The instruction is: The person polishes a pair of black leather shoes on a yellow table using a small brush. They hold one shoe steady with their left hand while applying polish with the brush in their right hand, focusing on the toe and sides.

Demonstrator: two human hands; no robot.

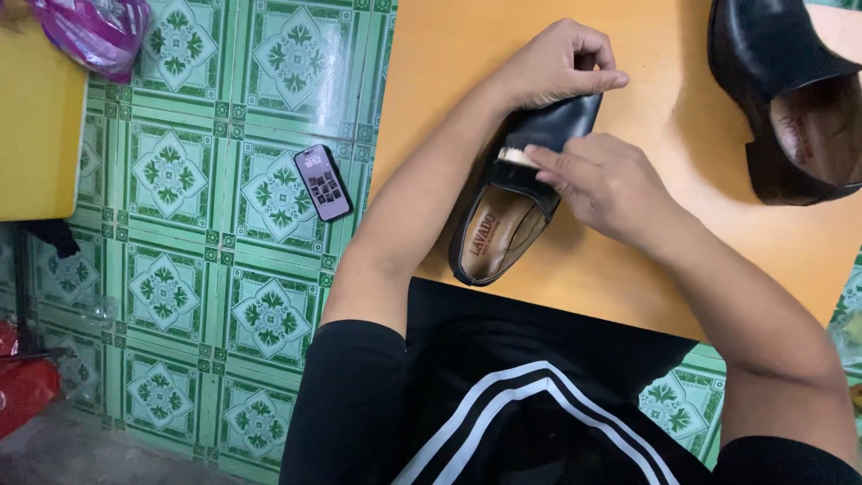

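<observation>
On the table (628,81), left hand (561,63) grips the shoe (525,193); right hand (611,184) pinches a brush (516,157).

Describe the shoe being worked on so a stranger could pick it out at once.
On the orange table, the black shoe lies near the front edge, between both hands. The left hand pinches its toe and the right hand presses a pale brush on it; the other shoe lies untouched at the far right.

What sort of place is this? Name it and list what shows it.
Probably a home or small shop floor, used for shoe care. The floor is green patterned tile, a low orange board serves as the work surface, and a phone lies on the tiles. Both hands work on a black leather shoe.
</observation>
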